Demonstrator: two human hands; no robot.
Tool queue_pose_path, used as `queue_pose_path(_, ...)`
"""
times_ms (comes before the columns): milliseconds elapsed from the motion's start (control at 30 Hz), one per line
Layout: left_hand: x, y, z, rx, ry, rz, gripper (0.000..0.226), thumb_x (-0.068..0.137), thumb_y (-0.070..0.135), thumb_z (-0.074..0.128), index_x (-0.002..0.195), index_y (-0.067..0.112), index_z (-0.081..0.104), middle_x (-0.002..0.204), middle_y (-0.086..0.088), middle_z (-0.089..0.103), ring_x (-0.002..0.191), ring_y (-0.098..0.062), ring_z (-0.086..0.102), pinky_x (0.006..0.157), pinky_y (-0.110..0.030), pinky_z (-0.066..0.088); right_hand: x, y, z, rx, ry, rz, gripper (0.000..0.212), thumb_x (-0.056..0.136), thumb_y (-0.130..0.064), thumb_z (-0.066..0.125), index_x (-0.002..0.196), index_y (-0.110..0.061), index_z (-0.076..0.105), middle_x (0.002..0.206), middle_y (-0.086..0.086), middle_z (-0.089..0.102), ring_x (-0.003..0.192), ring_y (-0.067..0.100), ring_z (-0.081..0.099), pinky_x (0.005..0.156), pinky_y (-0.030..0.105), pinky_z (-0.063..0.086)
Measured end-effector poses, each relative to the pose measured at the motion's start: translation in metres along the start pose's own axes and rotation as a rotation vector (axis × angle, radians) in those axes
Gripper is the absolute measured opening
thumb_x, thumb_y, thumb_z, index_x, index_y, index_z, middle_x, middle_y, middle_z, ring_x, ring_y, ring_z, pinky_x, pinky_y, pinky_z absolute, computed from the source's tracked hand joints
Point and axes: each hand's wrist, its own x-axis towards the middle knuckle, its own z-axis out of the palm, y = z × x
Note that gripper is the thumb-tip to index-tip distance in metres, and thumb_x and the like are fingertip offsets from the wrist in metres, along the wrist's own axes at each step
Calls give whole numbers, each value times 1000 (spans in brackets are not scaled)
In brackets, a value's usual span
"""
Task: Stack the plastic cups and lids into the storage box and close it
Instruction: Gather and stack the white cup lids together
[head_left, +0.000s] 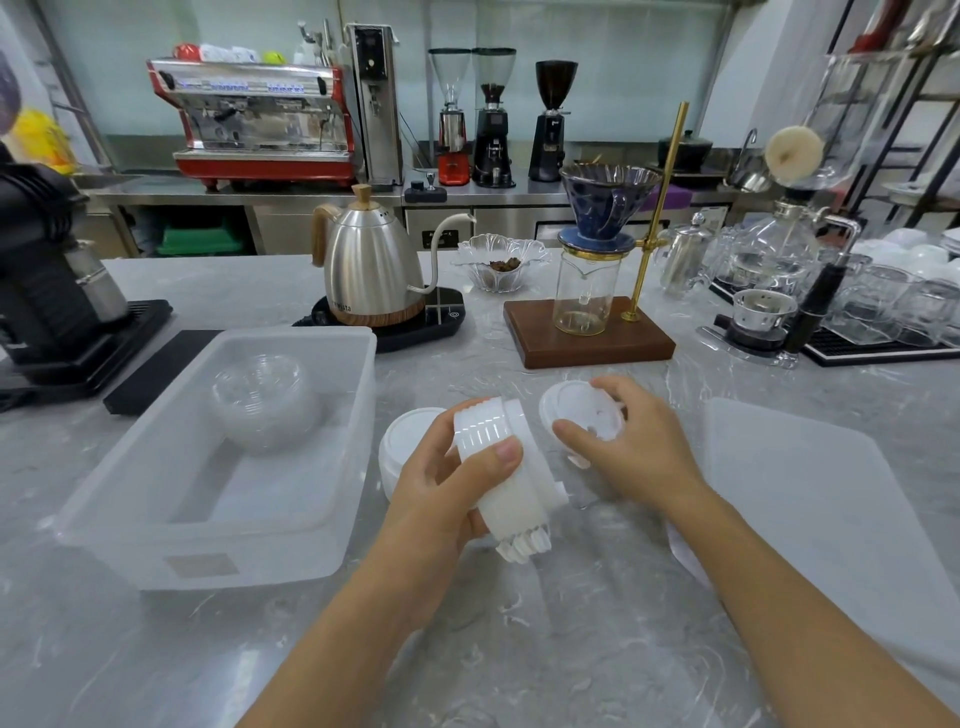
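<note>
Lid stack: light, slippery; we clamp its sides, left hand grip closed
Single lid: thin, flexible; right hand pinches its rim

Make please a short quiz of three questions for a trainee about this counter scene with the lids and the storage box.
1. True or false: the storage box is already closed.
2. What does the left hand hold?
A. a stack of white lids
B. the kettle
C. a glass cup
3. Fill in: the stack of clear dome lids lies inside the ____.

Key:
1. False; it stands open, and the box cover lies flat on the counter to the right.
2. A; the right hand holds a single white lid.
3. storage box
</note>
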Motion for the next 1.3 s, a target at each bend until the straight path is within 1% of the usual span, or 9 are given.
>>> queue_pose_path(67,0,2,-1,-13,-6,8,53,60,45,82,111,34,75,104,-3,77,92,-22,76,67,-34,61,-6,-7,-7,233,-5,-62,53,76,-38,84,123,-31,60,118,-15,64,104,10,61,76,19,50)
queue_pose_path(167,-1,6,-2,-25,-4,17,65,60,47,80,122,28,70,104,-4,77,88,-21,76,61,-34,61,-17,-19,-21,562,-138,-136,57,73,-34,84,124,-35,60,119,-13,69,109,9,66,83,29,58)
queue_pose_path(300,-2,8,-3,-34,-8,34,79,63,47,78,134,19,62,113,-11,73,95,-29,71,61,-38,60,-28,-28,-29,791,-332,-254,67,69,-33,75,133,-30,56,129,-6,67,116,15,65,87,27,55)
queue_pose_path(433,-1,8,-4,-20,-7,54,80,66,48,77,138,17,60,125,-16,71,102,-32,70,68,-38,60,-34,-31,-26,772,-443,-287,71,71,-27,75,139,-21,52,136,5,63,121,27,63,93,39,56)
queue_pose_path(567,0,5,-4,3,-2,60,76,69,47,77,138,20,61,131,-21,69,116,-44,68,81,-49,60,-38,-33,-22,685,-475,-300,72,72,-31,77,138,-24,53,136,2,63,122,28,62,100,49,53)
queue_pose_path(667,0,4,-4,1,-13,57,71,68,46,79,134,25,64,128,-18,71,107,-35,71,73,-43,61,-39,-34,-21,668,-484,-305,71,72,-31,78,138,-27,53,136,-2,63,123,26,62,100,47,54)
queue_pose_path(833,0,3,-4,6,-24,71,69,69,43,82,134,27,63,122,-11,75,105,-31,75,73,-40,62,-41,-35,-20,668,-488,-306,70,74,-31,80,139,-29,54,137,-2,63,124,26,62,99,47,55)
queue_pose_path(1033,0,2,-6,26,-24,65,72,68,43,83,135,29,61,123,-9,75,108,-33,75,77,-42,62,-41,-37,-19,673,-486,-314,78,69,-51,86,138,-32,55,138,-2,62,125,26,61,98,43,56)
queue_pose_path(1300,-1,4,-7,56,-9,76,70,67,46,83,132,30,64,119,-6,76,107,-31,75,74,-38,62,-42,-37,-19,689,-491,-337,79,70,-49,86,140,-33,54,139,-3,61,127,26,59,97,38,55)
